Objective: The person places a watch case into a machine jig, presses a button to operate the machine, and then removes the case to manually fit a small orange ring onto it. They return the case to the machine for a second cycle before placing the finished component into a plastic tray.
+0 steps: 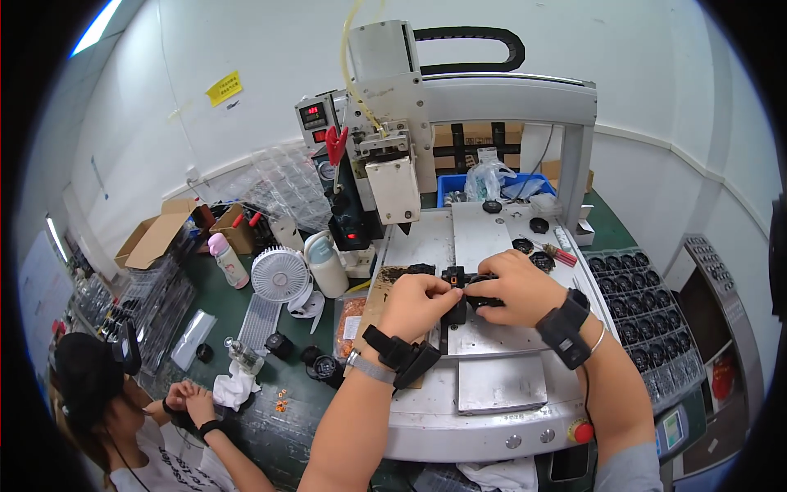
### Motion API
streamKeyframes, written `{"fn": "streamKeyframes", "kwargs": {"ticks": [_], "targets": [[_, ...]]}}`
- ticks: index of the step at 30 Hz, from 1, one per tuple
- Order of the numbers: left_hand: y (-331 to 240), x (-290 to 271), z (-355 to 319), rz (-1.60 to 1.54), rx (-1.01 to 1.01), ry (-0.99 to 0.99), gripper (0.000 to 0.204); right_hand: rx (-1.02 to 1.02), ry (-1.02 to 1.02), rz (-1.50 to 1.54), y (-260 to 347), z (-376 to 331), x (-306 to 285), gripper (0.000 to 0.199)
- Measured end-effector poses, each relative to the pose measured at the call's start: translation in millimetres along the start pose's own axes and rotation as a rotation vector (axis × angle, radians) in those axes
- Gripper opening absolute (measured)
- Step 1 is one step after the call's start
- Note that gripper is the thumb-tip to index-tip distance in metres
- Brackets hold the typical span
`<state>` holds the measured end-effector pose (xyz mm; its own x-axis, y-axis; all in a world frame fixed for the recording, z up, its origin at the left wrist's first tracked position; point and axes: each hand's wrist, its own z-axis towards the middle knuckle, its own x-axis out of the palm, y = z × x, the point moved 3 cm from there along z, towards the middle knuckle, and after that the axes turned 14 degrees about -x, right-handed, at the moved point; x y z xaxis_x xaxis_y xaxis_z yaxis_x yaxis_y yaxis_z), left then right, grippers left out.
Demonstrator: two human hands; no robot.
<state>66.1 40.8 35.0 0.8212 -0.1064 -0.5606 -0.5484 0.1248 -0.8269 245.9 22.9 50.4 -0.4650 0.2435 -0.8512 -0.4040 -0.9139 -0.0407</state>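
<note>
My left hand (416, 302) and my right hand (516, 283) meet over a black fixture (453, 277) on the metal bed of a benchtop machine (500, 385). My right hand's fingers pinch a round black part (482, 281) sitting on the fixture. The fingers of my left hand press on the black piece just left of it. Each wrist wears a black strapped device. Another black part (421, 269) lies left of the fixture. The machine's white head (393, 189) hangs above and behind my hands.
Round black parts (539, 225) lie on the bed's far side. A tray of black parts (648, 320) stands at right. A small white fan (279, 275), a white jug (326, 262) and a pink bottle (226, 259) stand at left. A co-worker (123, 402) sits lower left.
</note>
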Motion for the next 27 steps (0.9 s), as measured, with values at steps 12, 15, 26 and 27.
{"fn": "streamKeyframes", "kwargs": {"ticks": [12,15,26,27], "targets": [[8,3,7,-0.087,0.022,-0.026,0.019,0.072,0.140,-0.125,9,7,4,0.029],[20,6,14,-0.161,0.031,-0.008,0.018,0.161,0.221,-0.059,11,13,5,0.031],[21,8,15,-0.227,0.038,-0.003,0.018,0.149,0.249,0.136,10,15,11,0.038],[23,9,16,-0.281,0.042,0.017,0.019,0.155,0.267,0.144,11,15,11,0.038]]}}
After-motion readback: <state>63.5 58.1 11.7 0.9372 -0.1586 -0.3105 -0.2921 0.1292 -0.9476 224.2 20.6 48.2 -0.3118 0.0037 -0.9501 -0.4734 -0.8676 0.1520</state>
